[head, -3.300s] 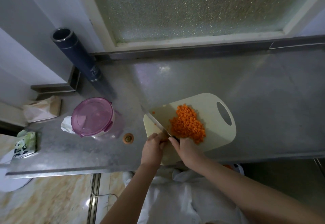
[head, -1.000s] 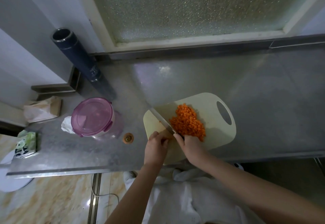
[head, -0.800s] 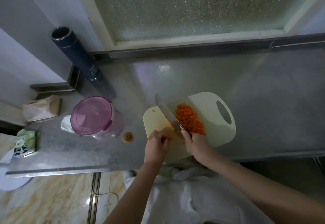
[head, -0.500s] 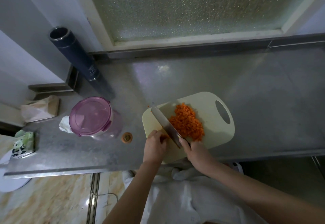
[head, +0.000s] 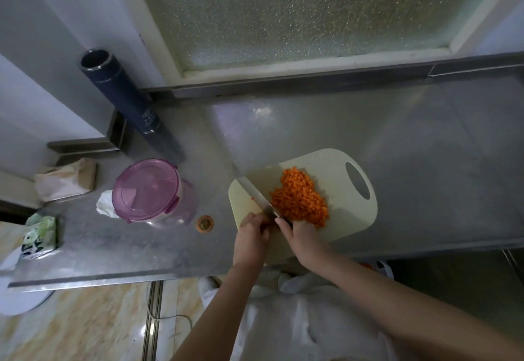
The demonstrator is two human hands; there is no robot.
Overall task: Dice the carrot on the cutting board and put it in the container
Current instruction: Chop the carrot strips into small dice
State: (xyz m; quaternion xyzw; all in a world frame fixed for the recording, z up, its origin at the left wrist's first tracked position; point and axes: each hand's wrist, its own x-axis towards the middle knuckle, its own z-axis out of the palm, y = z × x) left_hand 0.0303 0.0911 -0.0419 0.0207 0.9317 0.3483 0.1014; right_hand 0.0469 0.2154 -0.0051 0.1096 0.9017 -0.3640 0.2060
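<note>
Just right of the fingers [head: 255, 219], chopping beside diced carrot [head: 300, 199] heaped on the cutting board [head: 340, 168]. Gripping the knife [head: 256, 197] with the right hand [head: 304, 240]; curling the left hand [head: 251, 237] against the blade, over what cannot be told. Could nick those knuckles by drifting the blade leftward. Container [head: 150, 190] well left, lidded.

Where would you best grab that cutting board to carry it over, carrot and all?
By the handle end with the oval cut-out, coming from the right. Fingers can hook through the hole, and the diced carrot lies toward the middle, clear of it. Keep the cutting board level.
</note>
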